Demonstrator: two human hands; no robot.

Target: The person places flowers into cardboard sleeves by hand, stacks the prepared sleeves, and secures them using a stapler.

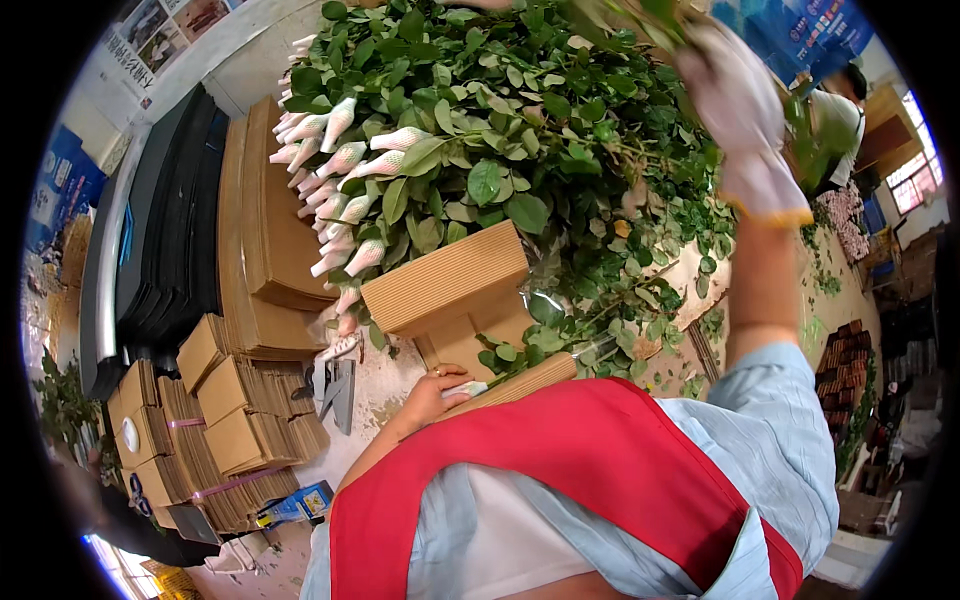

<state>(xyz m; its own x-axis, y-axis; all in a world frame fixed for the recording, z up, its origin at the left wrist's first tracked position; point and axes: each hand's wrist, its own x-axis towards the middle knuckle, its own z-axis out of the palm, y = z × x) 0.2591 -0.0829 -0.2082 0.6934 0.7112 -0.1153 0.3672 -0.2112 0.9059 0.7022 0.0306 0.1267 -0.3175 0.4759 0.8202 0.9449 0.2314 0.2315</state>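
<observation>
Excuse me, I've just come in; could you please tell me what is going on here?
A person is handling leafy stems and corrugated cardboard. Their bare left hand is at a white-netted bud lying in an open cardboard wrap. The gloved right hand, blurred and raised at the upper right, holds leafy greenery. Beyond the wrap lies a large heap of netted flowers, with cardboard stacks to the left.

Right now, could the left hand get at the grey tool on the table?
Probably yes: the left hand, at a white bud, is close by, and only tabletop shows between it and the grey tool.
</observation>
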